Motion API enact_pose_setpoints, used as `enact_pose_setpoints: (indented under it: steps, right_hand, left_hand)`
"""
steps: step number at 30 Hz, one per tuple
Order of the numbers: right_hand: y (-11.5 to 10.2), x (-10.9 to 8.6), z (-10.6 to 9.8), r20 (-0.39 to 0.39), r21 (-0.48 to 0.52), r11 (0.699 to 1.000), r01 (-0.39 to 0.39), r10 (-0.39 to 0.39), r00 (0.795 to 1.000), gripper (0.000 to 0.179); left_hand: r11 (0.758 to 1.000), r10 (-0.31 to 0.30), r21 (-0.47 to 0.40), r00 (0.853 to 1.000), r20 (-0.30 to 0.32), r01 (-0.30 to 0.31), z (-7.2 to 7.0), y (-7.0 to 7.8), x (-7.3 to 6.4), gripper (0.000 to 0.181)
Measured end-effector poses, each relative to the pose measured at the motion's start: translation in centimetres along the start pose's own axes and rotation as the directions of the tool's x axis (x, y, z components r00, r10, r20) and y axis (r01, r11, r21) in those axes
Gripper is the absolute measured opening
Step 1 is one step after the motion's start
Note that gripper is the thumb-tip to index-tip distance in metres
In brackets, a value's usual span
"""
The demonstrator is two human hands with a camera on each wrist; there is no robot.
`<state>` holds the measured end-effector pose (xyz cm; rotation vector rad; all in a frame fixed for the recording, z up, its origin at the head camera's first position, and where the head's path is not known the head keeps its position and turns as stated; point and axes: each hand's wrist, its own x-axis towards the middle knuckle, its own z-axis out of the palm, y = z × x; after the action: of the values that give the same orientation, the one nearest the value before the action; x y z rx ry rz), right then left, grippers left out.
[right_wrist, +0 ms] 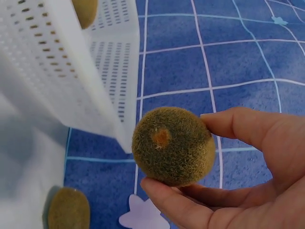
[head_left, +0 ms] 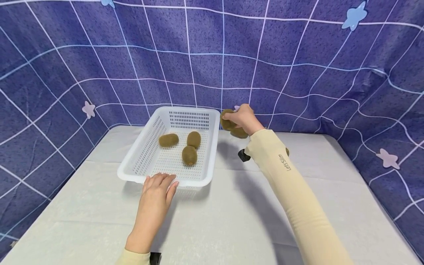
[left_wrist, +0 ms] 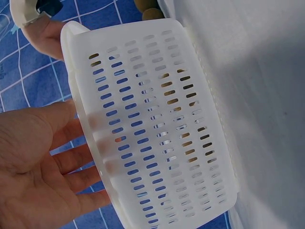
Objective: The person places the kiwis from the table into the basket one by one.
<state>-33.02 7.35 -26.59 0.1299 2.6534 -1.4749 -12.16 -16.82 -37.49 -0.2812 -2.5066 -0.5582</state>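
Observation:
My right hand pinches a brown fuzzy kiwi between thumb and fingers, raised just beyond the basket's right rim in the head view. The right wrist view shows the kiwi's orange-brown end spot. At the near rim of a white plastic basket, my left hand rests with fingers reaching over the edge. The left wrist view has those fingers spread along the rim. Inside the basket lie three kiwis, one kiwi on the left and a touching pair toward the right.
Below the right hand, another kiwi lies on the white-covered table. One more kiwi is mostly hidden behind the right sleeve. A blue gridded curtain with star shapes encloses the back and sides.

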Motion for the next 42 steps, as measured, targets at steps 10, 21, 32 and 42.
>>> enact_pose_setpoints:
  steps: [10, 21, 32, 42]
  right_hand:
    - [-1.5, 0.0, 1.3, 0.015, 0.017, 1.0, 0.019, -0.019, 1.0, 0.044]
    - [-3.0, 0.2, 3.5, 0.027, 0.086, 0.995, 0.045, -0.047, 0.999, 0.046]
    - [-4.4, -0.2, 6.1, 0.065, 0.185, 0.981, 0.05, -0.063, 0.996, 0.049]
    - [-5.4, -0.7, 9.0, 0.083, 0.134, 0.99, 0.047, -0.058, 0.995, 0.044]
  left_hand:
    - [1.0, -0.004, 0.0, 1.0, 0.004, 0.004, 0.0, 0.1, 0.0, 0.023]
    - [1.0, -0.005, 0.004, 1.0, 0.003, 0.005, 0.0, 0.1, 0.1, 0.022]
    - [1.0, -0.006, 0.004, 1.0, 0.005, 0.006, 0.0, 0.0, 0.0, 0.023]
    - [1.0, -0.007, 0.003, 1.0, 0.003, 0.007, 0.0, 0.0, 0.0, 0.023]
